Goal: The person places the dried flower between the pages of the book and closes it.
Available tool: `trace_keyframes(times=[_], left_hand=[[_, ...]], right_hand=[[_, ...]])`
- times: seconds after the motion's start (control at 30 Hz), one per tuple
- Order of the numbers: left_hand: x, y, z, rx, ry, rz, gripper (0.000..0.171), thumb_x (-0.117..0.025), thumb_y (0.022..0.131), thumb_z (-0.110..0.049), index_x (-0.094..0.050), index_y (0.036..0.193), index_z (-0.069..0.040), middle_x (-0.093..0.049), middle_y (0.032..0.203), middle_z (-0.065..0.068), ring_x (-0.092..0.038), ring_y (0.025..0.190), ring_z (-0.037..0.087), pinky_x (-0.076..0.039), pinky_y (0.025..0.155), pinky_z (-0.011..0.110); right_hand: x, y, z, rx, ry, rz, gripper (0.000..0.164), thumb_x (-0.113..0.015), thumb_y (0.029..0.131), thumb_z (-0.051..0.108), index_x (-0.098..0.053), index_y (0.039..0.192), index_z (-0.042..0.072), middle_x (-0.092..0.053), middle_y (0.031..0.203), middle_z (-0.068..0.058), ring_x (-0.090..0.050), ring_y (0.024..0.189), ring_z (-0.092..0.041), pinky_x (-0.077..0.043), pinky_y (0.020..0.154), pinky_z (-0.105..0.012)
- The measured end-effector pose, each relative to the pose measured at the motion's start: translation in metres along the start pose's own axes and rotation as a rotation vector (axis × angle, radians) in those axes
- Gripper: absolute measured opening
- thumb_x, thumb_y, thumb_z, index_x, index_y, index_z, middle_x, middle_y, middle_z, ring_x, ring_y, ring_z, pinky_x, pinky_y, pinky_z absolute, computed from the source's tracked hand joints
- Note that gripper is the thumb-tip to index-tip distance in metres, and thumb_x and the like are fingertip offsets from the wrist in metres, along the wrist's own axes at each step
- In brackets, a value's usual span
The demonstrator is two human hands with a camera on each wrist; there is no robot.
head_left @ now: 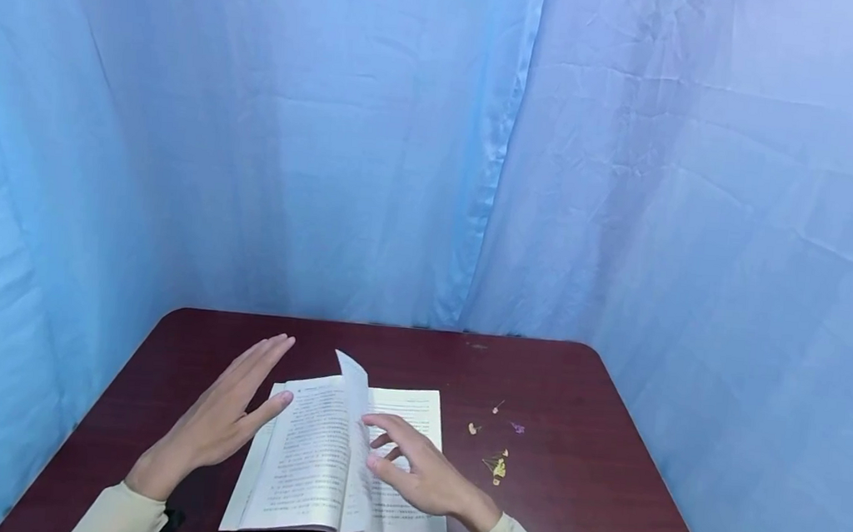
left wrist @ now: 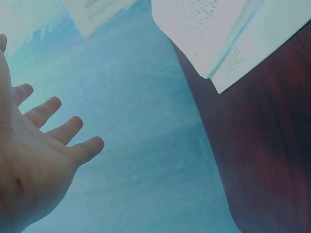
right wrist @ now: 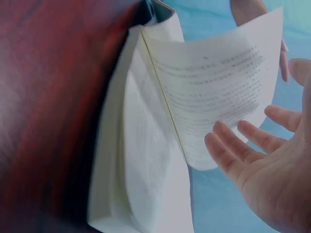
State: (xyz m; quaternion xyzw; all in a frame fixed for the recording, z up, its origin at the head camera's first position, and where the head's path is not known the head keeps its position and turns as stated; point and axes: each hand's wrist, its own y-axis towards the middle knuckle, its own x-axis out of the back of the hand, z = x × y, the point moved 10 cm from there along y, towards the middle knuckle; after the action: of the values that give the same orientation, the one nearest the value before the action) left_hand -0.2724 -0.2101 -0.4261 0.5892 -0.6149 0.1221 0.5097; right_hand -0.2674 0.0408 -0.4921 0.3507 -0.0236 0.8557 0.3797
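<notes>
An open book (head_left: 309, 465) with printed text lies on the table. One leaf (head_left: 355, 390) stands up from its middle, curving, with print visible on its face in the right wrist view. Over the book's right side, my right hand (head_left: 421, 474) has its fingers loosely bent and spread, fingertips right by the raised leaf (right wrist: 209, 92). No page is pinched between them. My left hand (head_left: 222, 417) is raised at the book's left edge, fingers straight and thumb apart. In the left wrist view, the palm of the left hand (left wrist: 39, 160) holds nothing.
Right of the book lie several small dried flowers: a yellow cluster (head_left: 499, 468), a purple sprig (head_left: 517, 428) and small pale blossoms (head_left: 473, 428). The dark red-brown table (head_left: 565, 511) has rounded far corners. Blue curtains (head_left: 374, 170) hang behind it and along both sides.
</notes>
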Motion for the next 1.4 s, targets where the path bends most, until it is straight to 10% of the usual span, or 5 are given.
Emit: trace_keyframes(times=[0.57,1.1,1.4], left_hand=[[-0.034,-0.007,-0.013,0.002,0.009,0.149,0.067,-0.076,0.109,-0.039,-0.055,0.168,-0.016,-0.050,0.176,0.019,-0.040,0.165,0.055,-0.031,0.126,0.087],[-0.100,-0.033,-0.002,0.064,-0.025,0.398,0.069,-0.069,0.110,-0.054,-0.059,0.164,-0.013,-0.052,0.174,0.021,-0.044,0.163,0.058,-0.032,0.126,0.087],[-0.114,-0.043,0.012,0.135,-0.047,0.474,0.078,-0.069,0.107,-0.060,-0.053,0.169,-0.015,-0.046,0.179,0.021,-0.043,0.163,0.058,-0.032,0.125,0.088]], right_hand=[[-0.061,-0.011,0.006,0.060,-0.355,0.223,0.055,-0.050,0.119,0.051,-0.055,0.165,0.022,-0.050,0.177,-0.005,-0.048,0.166,-0.027,-0.047,0.133,-0.047],[-0.069,-0.020,0.021,0.175,-0.312,0.288,0.051,-0.055,0.118,0.049,-0.064,0.157,0.017,-0.056,0.173,-0.001,-0.050,0.165,-0.019,-0.045,0.135,-0.038],[-0.052,-0.029,0.021,0.166,-0.311,0.251,0.045,-0.060,0.117,0.041,-0.068,0.153,0.015,-0.065,0.164,-0.002,-0.058,0.158,-0.020,-0.048,0.133,-0.038]])
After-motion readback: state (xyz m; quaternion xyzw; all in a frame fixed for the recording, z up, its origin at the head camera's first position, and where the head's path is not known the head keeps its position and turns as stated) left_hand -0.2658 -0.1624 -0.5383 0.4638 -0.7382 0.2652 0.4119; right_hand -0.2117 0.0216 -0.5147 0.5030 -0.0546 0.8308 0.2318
